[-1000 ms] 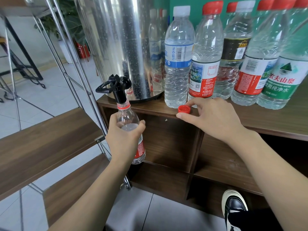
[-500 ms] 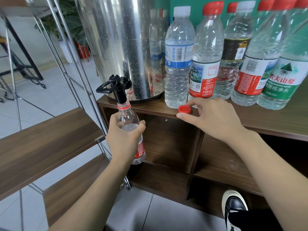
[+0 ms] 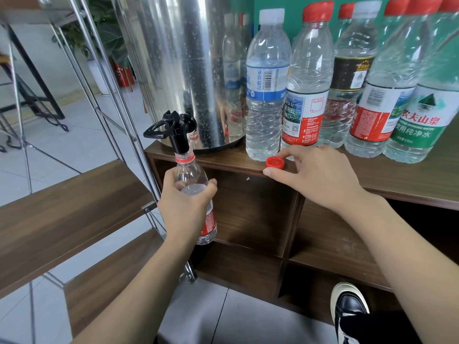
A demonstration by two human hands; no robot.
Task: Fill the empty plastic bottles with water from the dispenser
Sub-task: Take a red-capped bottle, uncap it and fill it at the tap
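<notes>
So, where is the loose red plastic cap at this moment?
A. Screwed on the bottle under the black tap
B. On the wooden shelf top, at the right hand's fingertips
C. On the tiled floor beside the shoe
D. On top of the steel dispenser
B: the loose red plastic cap sits on the wooden shelf top with the right hand curved around it, while the left hand grips the uncapped clear plastic bottle under the black tap.

Dark wood-grain desk with open cubby shelves below. Left: chrome wire rack carrying brown wooden shelf boards. Pale grey tiled floor. Green leafy potted plant behind, red canister beside it. Black-and-white shoe bottom right.
</notes>
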